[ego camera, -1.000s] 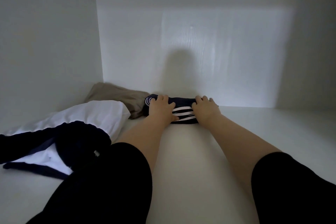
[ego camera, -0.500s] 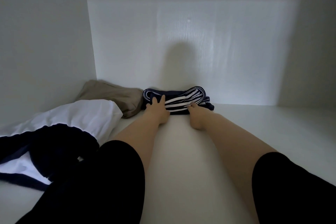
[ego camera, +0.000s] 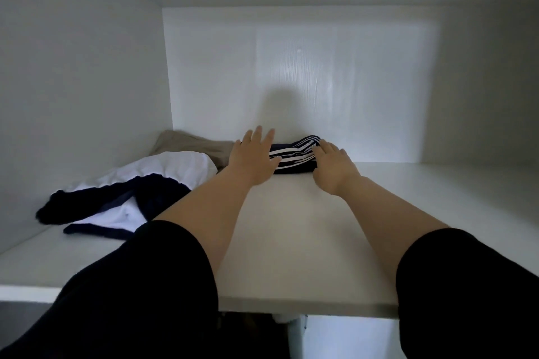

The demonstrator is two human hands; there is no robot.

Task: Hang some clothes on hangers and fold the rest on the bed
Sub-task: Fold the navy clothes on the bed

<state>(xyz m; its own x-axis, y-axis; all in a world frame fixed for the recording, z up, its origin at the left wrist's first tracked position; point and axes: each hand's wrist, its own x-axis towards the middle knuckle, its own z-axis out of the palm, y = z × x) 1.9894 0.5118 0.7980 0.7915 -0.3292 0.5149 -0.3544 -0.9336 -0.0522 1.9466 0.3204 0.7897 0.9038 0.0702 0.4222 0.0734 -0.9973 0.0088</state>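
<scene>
The folded navy garment with white stripes lies deep on the white shelf, just before the rear panel. The left hand is over its left end, fingers straight and spread. The right hand lies flat-fingered on its right end; neither pinches cloth. Leftward sit a tan garment and a white-and-navy top (both toward the side wall). White board shows rightward and forward to the front edge.

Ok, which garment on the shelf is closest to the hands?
The folded navy garment with white stripes, between the left hand and the right hand; the beige garment and the white-and-navy garment lie further left.
</scene>
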